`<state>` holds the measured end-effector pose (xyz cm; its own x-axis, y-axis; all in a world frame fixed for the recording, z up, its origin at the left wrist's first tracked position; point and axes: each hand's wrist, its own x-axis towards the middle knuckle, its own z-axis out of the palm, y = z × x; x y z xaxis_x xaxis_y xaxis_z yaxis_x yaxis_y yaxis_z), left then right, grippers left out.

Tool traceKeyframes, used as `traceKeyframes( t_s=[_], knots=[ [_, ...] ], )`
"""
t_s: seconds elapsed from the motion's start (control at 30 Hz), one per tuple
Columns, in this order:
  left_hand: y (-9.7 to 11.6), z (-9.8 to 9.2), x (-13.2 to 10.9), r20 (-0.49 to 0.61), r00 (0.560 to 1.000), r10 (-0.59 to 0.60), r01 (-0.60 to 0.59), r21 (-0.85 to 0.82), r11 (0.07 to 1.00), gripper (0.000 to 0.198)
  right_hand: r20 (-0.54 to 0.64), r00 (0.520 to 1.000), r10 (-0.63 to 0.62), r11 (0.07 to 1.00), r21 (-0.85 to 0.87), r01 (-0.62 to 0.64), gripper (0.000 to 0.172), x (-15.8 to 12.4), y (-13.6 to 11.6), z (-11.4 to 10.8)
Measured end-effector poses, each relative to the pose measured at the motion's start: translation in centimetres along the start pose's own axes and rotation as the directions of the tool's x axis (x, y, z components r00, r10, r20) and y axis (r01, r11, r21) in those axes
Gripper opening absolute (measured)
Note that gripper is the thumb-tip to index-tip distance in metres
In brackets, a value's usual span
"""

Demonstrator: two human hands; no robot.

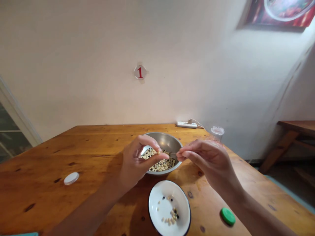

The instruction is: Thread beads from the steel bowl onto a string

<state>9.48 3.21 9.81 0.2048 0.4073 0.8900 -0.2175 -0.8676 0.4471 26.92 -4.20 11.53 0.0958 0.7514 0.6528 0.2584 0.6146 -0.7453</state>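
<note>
Closest to you sits one white enamel dish [169,185] with a dark rim, holding roughly twenty loose beans [171,214], mostly pale, a few black. Just beyond it, your left hand [137,160] is nearly closed, pinching one pale bean [158,152] between thumb and forefinger above one steel bowl [169,141] filled with many more beans [157,162], too many to count. Your right hand [206,160] is pinched almost shut too, on what looks like a thin needle [172,153], its tip reaching toward that bean. The bean should feel light, hard and slick, likely to roll unless held firmly at the fingertips; the needle should be stiff but easy to drop, so it's best gripped near its end. On the table [36,193] lie one white cap [71,178] and one green cap [227,216]; one clear plastic jar [217,132] stands just behind your right hand.
</note>
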Motion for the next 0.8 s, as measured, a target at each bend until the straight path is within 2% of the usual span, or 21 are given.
traceKeyframes(
  t_s=[0.17,0.33,0.63,0.8],
  knots=[
    [0.04,0.05,0.28,0.031,0.997,0.071,-0.072,0.025,0.997,0.027,-0.001,0.997,-0.078,0.991,-0.112,0.078,0.01,-0.16,-0.3,-0.03],
    [0.08,0.09,0.51,0.074,0.991,0.108,-0.111,0.04,0.993,0.023,0.037,0.998,-0.059,0.996,-0.071,0.062,0.007,-0.18,-0.21,0.03],
    [0.12,-0.02,0.49,0.098,0.99,0.097,-0.099,0.013,0.995,0.021,0.06,0.998,-0.006,1.0,0.022,0.004,0.004,-0.04,0.25,0.2],
    [-0.01,0.04,0.38,0.092,0.99,0.103,-0.105,0.012,0.994,0.022,0.07,0.997,-0.027,1.0,0.017,0.026,0.006,-0.04,0.29,0.19]
  ],
)
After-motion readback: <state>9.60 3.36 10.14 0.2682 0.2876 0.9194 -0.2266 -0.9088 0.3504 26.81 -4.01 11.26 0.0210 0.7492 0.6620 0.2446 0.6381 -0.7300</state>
